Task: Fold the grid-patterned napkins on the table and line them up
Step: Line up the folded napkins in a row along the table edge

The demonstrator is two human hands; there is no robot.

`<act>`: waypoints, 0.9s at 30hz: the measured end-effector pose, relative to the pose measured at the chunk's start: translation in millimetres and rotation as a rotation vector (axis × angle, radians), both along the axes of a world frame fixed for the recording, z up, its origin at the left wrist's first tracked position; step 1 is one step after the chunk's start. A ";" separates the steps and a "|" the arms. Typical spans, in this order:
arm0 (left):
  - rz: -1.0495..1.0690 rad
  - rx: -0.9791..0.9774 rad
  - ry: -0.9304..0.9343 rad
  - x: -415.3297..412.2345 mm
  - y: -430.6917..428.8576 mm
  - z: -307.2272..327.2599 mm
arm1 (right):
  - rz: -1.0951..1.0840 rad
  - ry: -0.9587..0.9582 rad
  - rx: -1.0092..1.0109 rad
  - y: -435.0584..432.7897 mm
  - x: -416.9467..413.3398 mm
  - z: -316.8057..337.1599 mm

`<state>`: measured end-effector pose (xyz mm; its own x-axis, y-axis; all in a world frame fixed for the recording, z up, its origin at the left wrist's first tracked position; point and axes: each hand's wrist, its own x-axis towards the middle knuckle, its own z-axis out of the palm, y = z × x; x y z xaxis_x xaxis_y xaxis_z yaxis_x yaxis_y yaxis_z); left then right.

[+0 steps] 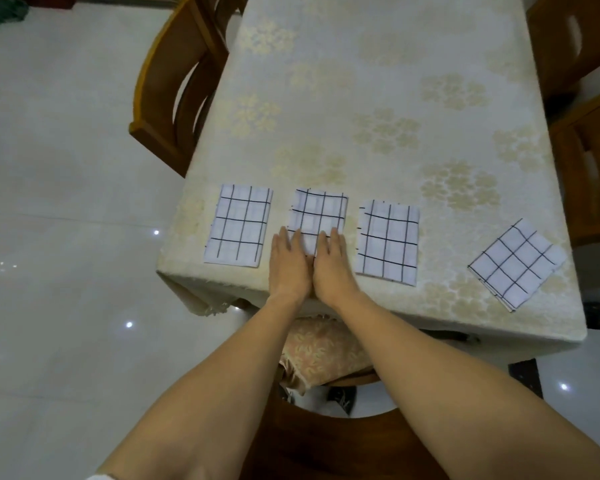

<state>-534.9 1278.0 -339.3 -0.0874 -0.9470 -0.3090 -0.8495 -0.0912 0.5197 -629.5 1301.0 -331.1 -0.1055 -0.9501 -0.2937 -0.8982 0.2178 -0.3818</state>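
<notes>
Several folded white napkins with black grid lines lie along the near edge of the table [378, 64]. The left napkin [238, 226], the middle napkin [321, 211] and the third napkin [388, 242] lie upright in a row. A fourth folded napkin [516, 265] lies turned at an angle at the far right, apart from the row. My left hand [288, 268] and my right hand [333, 270] lie flat side by side, fingers straight, pressing on the near half of the middle napkin and hiding it.
A cream tablecloth with pale gold flowers covers the table. Wooden chairs stand at the left [174, 88] and the right [589, 143]. A cushioned chair [323, 351] sits under the near edge by my arms. Glossy white floor [66, 202] lies to the left.
</notes>
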 end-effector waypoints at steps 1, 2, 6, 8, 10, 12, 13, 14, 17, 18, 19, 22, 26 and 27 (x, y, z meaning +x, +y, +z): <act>0.001 0.011 0.040 5.4 -0.7 -0.1 | -0.031 -0.011 0.022 -0.7 5.6 -2.8; 0.014 0.011 0.086 9.6 -1.5 0.3 | -0.049 -0.030 0.038 -2.0 8.9 -6.9; 0.070 -0.046 0.177 17.8 -0.7 4.1 | -0.020 -0.061 0.038 -7.8 13.6 -7.9; 0.107 -0.043 0.206 21.7 0.5 5.4 | -0.030 -0.088 0.028 -6.7 15.3 -7.1; 0.100 -0.051 0.228 27.8 0.8 3.6 | -0.057 -0.104 0.015 -2.9 17.6 -4.9; 0.075 -0.068 0.226 33.8 0.2 2.4 | -0.075 -0.096 0.023 1.8 20.2 -2.6; 0.059 -0.075 0.222 35.6 -0.5 2.3 | -0.090 -0.082 0.037 3.4 20.5 -2.4; 0.039 -0.078 0.219 36.1 -1.8 2.0 | -0.108 -0.059 0.049 4.1 20.1 -1.9; -0.031 -0.084 0.199 32.8 -8.6 2.2 | -0.166 -0.011 0.075 1.0 17.6 -0.7; -0.041 -0.078 0.189 31.7 -10.9 1.7 | -0.179 -0.009 0.092 -0.2 17.3 -0.7; -0.042 -0.072 0.184 31.9 -12.8 0.9 | -0.184 -0.008 0.107 -1.4 17.9 -0.9; -0.018 -0.054 0.200 36.5 -13.8 -1.4 | -0.158 -0.002 0.117 -2.6 22.0 -3.5; -0.045 -0.049 0.210 44.4 -15.1 -1.4 | -0.126 -0.071 0.088 -5.1 24.2 -2.7; -0.043 -0.045 0.212 45.3 -15.5 -0.1 | -0.115 -0.075 0.061 -5.6 22.6 0.4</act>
